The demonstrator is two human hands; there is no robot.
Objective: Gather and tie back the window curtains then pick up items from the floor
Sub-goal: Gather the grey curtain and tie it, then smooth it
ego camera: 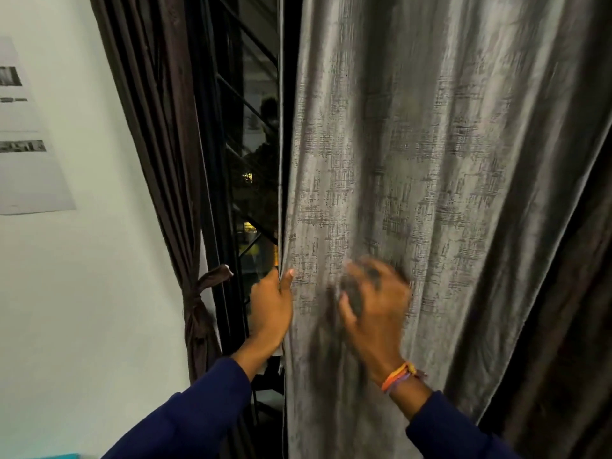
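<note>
Left hand [270, 306] grip pinches grey curtain [414, 160] edge — right hand [371, 303] blurred, grip unclear.

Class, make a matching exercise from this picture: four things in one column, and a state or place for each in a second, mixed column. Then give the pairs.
Things
1. brown curtain
2. grey curtain
3. left hand
4. wristband

States or places
A. hanging loose, not tied
B. on the right wrist
C. tied back beside the wall
D. gripping the grey curtain's edge

Pairs: 1-C, 2-A, 3-D, 4-B
</note>
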